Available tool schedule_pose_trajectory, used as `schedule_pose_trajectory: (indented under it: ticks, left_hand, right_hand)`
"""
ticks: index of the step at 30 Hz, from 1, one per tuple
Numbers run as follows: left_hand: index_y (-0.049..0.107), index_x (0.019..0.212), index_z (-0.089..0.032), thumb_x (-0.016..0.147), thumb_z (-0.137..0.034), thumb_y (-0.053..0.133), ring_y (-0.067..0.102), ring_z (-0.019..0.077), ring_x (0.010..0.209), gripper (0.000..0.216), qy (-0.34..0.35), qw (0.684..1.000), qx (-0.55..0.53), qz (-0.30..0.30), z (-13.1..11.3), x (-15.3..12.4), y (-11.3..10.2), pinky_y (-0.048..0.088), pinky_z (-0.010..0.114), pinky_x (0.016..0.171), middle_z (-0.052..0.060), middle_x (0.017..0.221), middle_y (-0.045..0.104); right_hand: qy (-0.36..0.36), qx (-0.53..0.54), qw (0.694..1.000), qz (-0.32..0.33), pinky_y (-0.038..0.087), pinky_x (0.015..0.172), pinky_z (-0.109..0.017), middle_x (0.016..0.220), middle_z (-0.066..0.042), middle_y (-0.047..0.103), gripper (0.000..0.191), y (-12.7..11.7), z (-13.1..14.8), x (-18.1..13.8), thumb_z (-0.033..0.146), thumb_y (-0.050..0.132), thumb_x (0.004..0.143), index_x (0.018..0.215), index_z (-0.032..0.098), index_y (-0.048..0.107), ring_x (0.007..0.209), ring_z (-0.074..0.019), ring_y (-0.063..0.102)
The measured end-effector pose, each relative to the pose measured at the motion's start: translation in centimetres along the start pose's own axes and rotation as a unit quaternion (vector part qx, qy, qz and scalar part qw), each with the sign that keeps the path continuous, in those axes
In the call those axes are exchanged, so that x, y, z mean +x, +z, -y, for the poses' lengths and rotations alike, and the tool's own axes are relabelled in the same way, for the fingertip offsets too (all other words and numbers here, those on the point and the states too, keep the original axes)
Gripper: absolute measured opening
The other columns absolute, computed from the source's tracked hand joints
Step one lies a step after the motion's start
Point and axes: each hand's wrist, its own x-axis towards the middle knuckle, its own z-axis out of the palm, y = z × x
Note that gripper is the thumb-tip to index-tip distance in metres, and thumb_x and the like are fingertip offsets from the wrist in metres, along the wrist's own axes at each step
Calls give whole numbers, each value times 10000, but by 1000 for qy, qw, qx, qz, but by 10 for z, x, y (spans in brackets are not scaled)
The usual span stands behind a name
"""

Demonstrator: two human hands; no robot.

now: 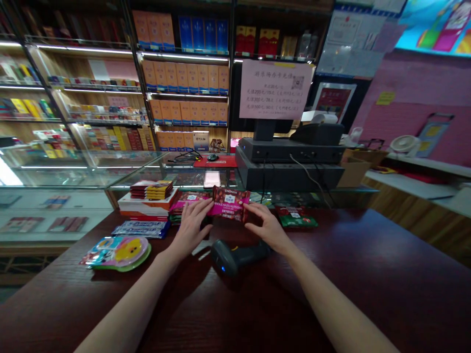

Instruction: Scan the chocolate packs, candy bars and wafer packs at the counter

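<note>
A brown and pink packet of hazelnut chocolate is held up, tilted toward me, between my two hands above the counter. The fingers of my left hand are at its left edge, with the thumb lower down. At the opposite edge, my right hand grips the packet between fingers and thumb. Behind my left hand lie similar pink chocolate packets. A black handheld barcode scanner rests on the counter below the packet, its blue light on. To the right of my right hand is a green and red packet.
Left on the dark wooden counter are stacked boxes topped with small packets, blue-white packets and a colourful toy-like package. A cash register terminal with a paper sign stands behind. Stocked shelves line the back wall.
</note>
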Motion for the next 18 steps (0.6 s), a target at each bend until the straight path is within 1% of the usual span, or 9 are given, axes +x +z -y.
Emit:
schedule_pose_trajectory:
  ticks: [2, 5, 7, 9, 12, 15, 18]
  left_hand:
    - [383, 1533, -283, 898, -182, 599, 387, 293, 1419, 678, 4, 1000, 1, 10, -3, 2, 1, 207, 601, 1218, 86, 1536, 489]
    - [405, 1523, -288, 906, -171, 583, 414, 284, 1399, 653, 13, 1000, 15, 20, -6, 5, 4, 193, 604, 1224, 84, 1518, 513]
    - [411, 1520, -291, 920, -172, 568, 424, 277, 1394, 631, 21, 999, 28, 20, -6, 6, 7, 171, 606, 1232, 79, 1511, 523]
    - [416, 1517, -298, 934, -185, 560, 437, 277, 1385, 611, 28, 999, 38, 13, -7, 7, 11, 149, 615, 1237, 74, 1499, 538]
    - [426, 1513, -305, 953, -205, 550, 455, 276, 1375, 582, 31, 999, 40, -2, -10, 7, 16, 152, 612, 1241, 71, 1478, 561]
    - [436, 1505, -303, 957, -214, 555, 451, 271, 1385, 569, 26, 999, 22, -17, -14, 6, 17, 199, 589, 1238, 68, 1474, 563]
    - [441, 1497, -302, 952, -221, 569, 442, 270, 1405, 565, 13, 999, -13, -26, -15, 6, 16, 222, 587, 1234, 71, 1480, 553]
  right_hand:
    - [-20, -28, 999, -3, 367, 1172, -468, 1320, -63, 630, 578, -4, -8, -4, 163, 671, 811, 1369, 306, 627, 1332, -256, 509]
    - [-71, -77, 994, -20, 382, 1159, -526, 1317, -69, 640, 617, -7, -19, -10, 108, 597, 837, 1418, 314, 575, 1386, -269, 474]
    - [-115, -123, 985, -41, 414, 1130, -550, 1313, -75, 641, 639, -9, -24, -14, 61, 531, 863, 1450, 313, 536, 1402, -272, 465]
    - [-149, -170, 972, -58, 451, 1100, -547, 1318, -88, 636, 650, -10, -26, -16, 32, 489, 886, 1477, 302, 503, 1408, -278, 463]
    - [-178, -213, 956, -94, 479, 1086, -532, 1319, -106, 630, 639, -12, -25, -17, 31, 460, 928, 1511, 292, 456, 1389, -282, 488]
    - [-199, -217, 947, -130, 477, 1101, -525, 1334, -117, 614, 638, -12, -19, -17, 38, 452, 957, 1540, 295, 409, 1363, -277, 514]
    - [-211, -210, 944, -138, 478, 1108, -518, 1335, -114, 609, 654, -12, -9, -17, 24, 446, 961, 1547, 310, 395, 1353, -270, 521]
